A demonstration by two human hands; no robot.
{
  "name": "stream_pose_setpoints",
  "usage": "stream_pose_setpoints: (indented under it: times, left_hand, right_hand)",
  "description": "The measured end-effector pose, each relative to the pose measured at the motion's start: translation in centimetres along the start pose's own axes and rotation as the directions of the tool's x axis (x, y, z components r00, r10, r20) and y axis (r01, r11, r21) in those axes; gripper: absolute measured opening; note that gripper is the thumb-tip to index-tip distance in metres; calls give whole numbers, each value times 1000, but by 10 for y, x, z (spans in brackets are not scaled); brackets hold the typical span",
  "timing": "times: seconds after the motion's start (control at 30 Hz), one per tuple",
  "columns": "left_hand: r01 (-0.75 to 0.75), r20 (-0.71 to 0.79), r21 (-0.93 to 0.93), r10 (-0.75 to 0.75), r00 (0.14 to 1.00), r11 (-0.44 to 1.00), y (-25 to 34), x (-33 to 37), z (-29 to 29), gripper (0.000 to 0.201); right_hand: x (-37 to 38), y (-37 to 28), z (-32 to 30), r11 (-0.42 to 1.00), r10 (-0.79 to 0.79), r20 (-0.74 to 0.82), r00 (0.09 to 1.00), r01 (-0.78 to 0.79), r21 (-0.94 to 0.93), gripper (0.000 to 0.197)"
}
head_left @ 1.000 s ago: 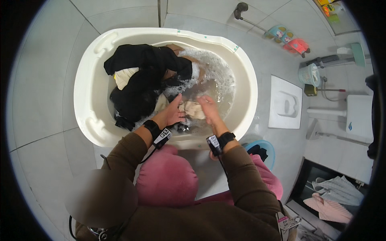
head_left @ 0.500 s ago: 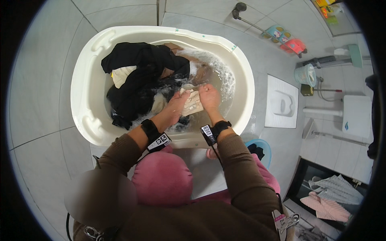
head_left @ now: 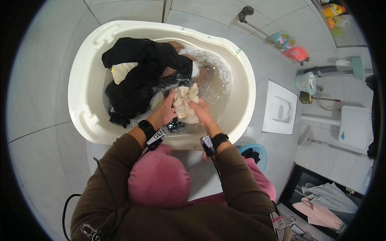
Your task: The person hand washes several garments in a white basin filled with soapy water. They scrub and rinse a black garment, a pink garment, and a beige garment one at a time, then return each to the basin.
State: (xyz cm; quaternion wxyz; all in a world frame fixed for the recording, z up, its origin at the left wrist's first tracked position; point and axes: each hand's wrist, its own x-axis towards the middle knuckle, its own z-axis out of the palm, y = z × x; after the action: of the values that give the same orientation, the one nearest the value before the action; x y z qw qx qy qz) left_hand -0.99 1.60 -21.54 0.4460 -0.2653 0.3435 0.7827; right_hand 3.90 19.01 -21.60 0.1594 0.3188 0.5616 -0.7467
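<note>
A wet cream-coloured cloth [head_left: 185, 105] hangs bunched between my two hands, just above soapy water in a white plastic tub [head_left: 243, 104]. My left hand [head_left: 165, 111] grips its left side. On the right side my right hand [head_left: 202, 112] pinches it with thumb and fingers. What kind of garment the cloth is, I cannot tell. To the left lies a heap of soaked black clothes [head_left: 138, 90], with a folded cream piece [head_left: 123, 71] on it. Brown fabric [head_left: 176, 45] shows at the heap's far edge.
Beyond the tub's right end, a white squat toilet [head_left: 278, 107] is set in the grey floor. A blue basin [head_left: 262, 156] with dark cloth stands by my right knee. Towels [head_left: 330, 197] hang at lower right. Wall-mounted holders [head_left: 282, 40] are at upper right.
The cloth was compact and flat between my hands; now it is looser and bunched, with a corner sticking up. My right hand has moved down its right side, and my left hand slightly left.
</note>
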Motion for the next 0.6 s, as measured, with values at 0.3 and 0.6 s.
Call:
stream_pose_setpoints:
  times: [0.3, 0.6]
  left_hand:
    - [-63, 135, 90, 50, 990, 994, 0, -16, 18, 49]
    - [-256, 29, 221, 256, 966, 941, 5, -11, -3, 41]
  right_hand:
    - [-41, -46, 93, 781, -431, -147, 890, 286, -555, 28]
    - [30, -49, -75, 518, -336, -399, 853, -187, -835, 62]
